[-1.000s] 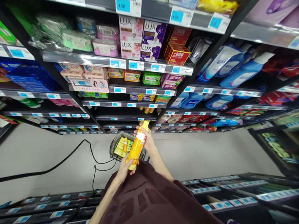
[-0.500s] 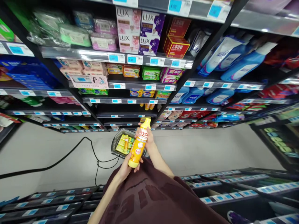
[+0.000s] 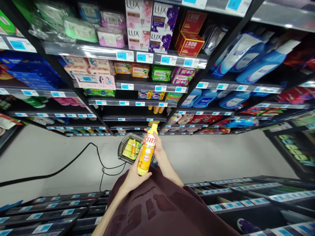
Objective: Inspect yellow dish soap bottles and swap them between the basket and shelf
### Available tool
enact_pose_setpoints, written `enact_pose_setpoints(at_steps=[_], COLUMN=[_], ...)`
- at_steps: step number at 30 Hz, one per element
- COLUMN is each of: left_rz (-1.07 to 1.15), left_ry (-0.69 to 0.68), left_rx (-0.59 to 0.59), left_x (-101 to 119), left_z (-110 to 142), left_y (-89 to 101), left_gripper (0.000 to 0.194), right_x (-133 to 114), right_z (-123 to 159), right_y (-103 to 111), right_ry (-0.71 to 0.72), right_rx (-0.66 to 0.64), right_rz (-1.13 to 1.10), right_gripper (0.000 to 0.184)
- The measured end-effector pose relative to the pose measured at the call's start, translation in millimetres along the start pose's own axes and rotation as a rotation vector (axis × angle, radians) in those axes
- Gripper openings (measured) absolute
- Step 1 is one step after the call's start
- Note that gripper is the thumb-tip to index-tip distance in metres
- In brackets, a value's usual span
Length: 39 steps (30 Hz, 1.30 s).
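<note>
A yellow dish soap bottle (image 3: 147, 149) with a red-lettered white label and a yellow cap is held tilted in front of my body, its cap end away from me. My right hand (image 3: 157, 143) is wrapped round its upper part from the right. At the lower end, my left hand (image 3: 135, 177) supports the bottle from the left, thumb stretched along its base; some of its fingers are hidden. Beyond and partly behind the bottle, a grey basket (image 3: 119, 151) on the floor contains yellow-green packs (image 3: 128, 154) and a small orange bottle (image 3: 133, 147).
Store shelves (image 3: 115, 119) ahead carry soap boxes (image 3: 161, 28), wrapped soap bars (image 3: 140, 70) and blue bottles (image 3: 257, 67). A black cable (image 3: 66, 167) runs across the floor (image 3: 206, 154) at left. More shelving (image 3: 231, 196) stands close at my body's sides.
My left hand has shifted its hold at the bottle's base, its thumb now extended to the right. The bottle has turned slightly more upright, and the view has shifted a little.
</note>
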<state>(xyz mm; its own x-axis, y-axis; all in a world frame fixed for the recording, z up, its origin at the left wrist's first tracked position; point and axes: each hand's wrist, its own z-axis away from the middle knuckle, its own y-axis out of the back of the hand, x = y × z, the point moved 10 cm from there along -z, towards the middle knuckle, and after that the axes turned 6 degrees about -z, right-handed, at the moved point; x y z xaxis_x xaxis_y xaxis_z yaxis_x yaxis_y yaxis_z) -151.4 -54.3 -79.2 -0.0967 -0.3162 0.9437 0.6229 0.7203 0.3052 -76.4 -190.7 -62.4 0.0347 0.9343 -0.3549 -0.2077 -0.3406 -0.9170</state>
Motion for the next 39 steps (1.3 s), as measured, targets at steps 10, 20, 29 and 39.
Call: enact_pose_setpoints(at_steps=[10, 20, 29, 39], left_rz=[-0.069, -0.107, -0.081, -0.011], left_ry=[0.036, 0.01, -0.02, -0.016], left_rx=[-0.056, -0.064, 0.005, 0.049], left_x=[-4.4, -4.0, -3.1, -8.9], left_z=[12.4, 22.4, 20.4, 21.1], left_y=[-13.8, -26.3, -18.7, -17.7], left_gripper=[0.109, 0.104, 0.101, 0.096], right_x=[5.4, 2.9, -7.1, -2.5], right_z=[15.9, 33.3, 38.6, 37.9], right_y=[0.3, -1.0, -3.0, -4.5], right_ry=[-0.05, -0.056, 0.043, 0.026], right_rx=[-0.002, 0.028, -0.013, -0.039], right_rz=[0.008, 0.035, 0.073, 0.099], right_gripper=[0.03, 0.032, 0.047, 0.068])
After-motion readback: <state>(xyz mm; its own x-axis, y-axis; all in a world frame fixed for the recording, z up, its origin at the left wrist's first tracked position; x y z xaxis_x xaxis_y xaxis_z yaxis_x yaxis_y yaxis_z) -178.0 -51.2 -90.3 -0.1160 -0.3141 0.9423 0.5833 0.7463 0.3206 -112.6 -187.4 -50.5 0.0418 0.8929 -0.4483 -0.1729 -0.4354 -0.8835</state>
